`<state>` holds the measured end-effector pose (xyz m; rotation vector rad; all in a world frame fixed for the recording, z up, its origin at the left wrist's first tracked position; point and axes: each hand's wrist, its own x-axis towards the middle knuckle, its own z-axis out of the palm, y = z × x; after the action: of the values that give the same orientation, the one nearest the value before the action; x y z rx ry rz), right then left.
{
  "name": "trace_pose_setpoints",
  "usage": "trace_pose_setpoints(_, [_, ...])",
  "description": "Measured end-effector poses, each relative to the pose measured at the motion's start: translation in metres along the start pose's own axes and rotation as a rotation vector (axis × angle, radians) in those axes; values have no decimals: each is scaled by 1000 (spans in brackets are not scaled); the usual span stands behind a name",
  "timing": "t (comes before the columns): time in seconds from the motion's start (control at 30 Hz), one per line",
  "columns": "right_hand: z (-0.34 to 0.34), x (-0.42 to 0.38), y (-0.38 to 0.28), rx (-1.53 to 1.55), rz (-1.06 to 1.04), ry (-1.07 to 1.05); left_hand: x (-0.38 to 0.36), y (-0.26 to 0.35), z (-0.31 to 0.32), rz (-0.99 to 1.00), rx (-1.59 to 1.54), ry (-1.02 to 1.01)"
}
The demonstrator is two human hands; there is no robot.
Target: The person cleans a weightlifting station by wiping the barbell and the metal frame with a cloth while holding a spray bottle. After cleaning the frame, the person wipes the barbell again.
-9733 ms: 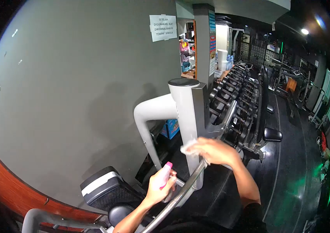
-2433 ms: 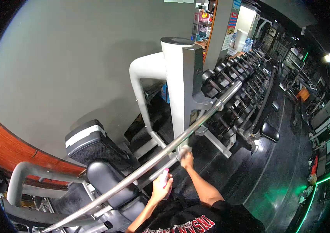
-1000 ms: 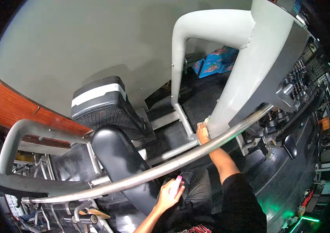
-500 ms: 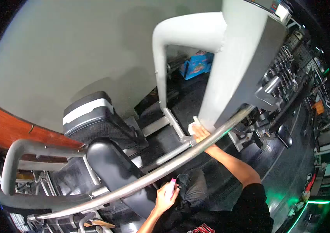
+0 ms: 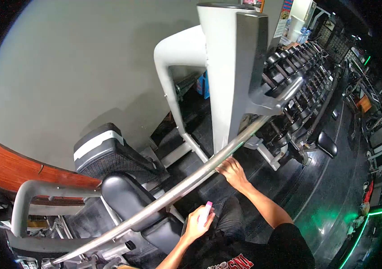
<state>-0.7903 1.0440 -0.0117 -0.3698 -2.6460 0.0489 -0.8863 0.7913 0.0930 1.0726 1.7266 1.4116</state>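
My left hand (image 5: pixel 198 224) is closed around a small white bottle (image 5: pixel 205 214) with a pink top, held upright and slightly tilted above my lap. Beyond it, my right hand (image 5: pixel 232 173) reaches to the underside of a long metal bar (image 5: pixel 173 194), close to the foot of a white machine post (image 5: pixel 221 80). Its fingers are curled and their tips partly pass behind the bar. No cloth shows there now, and what those fingers hold, if anything, is hidden.
A black padded seat (image 5: pixel 126 197) and a black pad with a white stripe (image 5: pixel 99 148) stand at the left, by a grey wall (image 5: pixel 74 67). A dumbbell rack (image 5: pixel 296 85) stands beyond the post. A bent white tube (image 5: pixel 180 47) joins the post.
My view has turned, so the post appears further left and more of the dumbbells show. My right hand has come down off the post's side; the white cloth beneath it is out of sight.
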Motion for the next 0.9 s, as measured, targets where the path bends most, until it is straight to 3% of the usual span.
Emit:
trace_pose_setpoints(0.13, [35, -5, 35, -131, 15, -41, 0, 14, 4, -22, -1, -105])
trace_pose_setpoints(0.2, [71, -28, 49, -20, -28, -29, 2, 23, 6, -3, -35, -125])
trace_pose_setpoints(0.27, [80, -48, 42, 103, 114, -56, 3, 29, 4, 17, -32, -93])
trace_pose_setpoints(0.33, [81, -69, 29, 236, 401, -177, 4, 38, 2, 40, -42, -62])
trace_pose_setpoints(0.4, [67, -67, 12, 479, 885, -260, 1, 48, -5, 110, 69, 14])
trace_pose_setpoints(0.43, [66, -72, 11, 1130, 1157, -109, -2, 52, -6, -46, 2, 11])
trace_pose_setpoints(0.47, [79, -86, 14, 1173, 1070, 2, -6, 55, -6, 14, 20, 79])
trace_pose_setpoints(0.53, [48, -83, -9, 1514, 1180, 259, -8, 39, -9, 225, 80, 135])
trace_pose_setpoints(0.57, [23, -78, -22, 1658, 1167, 314, -15, 37, -10, 73, -60, 94])
trace_pose_setpoints(0.6, [-6, -72, -36, 1802, 1150, 366, -16, 44, -12, 90, -71, 107])
trace_pose_setpoints(0.67, [-42, -69, -57, 1869, 1175, 404, -25, 71, -16, 139, -1, 73])
trace_pose_setpoints(0.73, [-66, -73, -66, 2125, 1186, 321, -30, 86, -16, 84, -17, 28])
trace_pose_setpoints(0.8, [-96, -58, -84, 2253, 1321, 457, -32, 87, -15, 31, -40, -43])
trace_pose_setpoints(0.83, [-92, -63, -81, 2335, 1360, 453, -31, 88, -14, 163, 79, -34])
trace_pose_setpoints(0.9, [-102, -51, -81, 2396, 1271, 460, -31, 93, -11, 140, -41, -58])
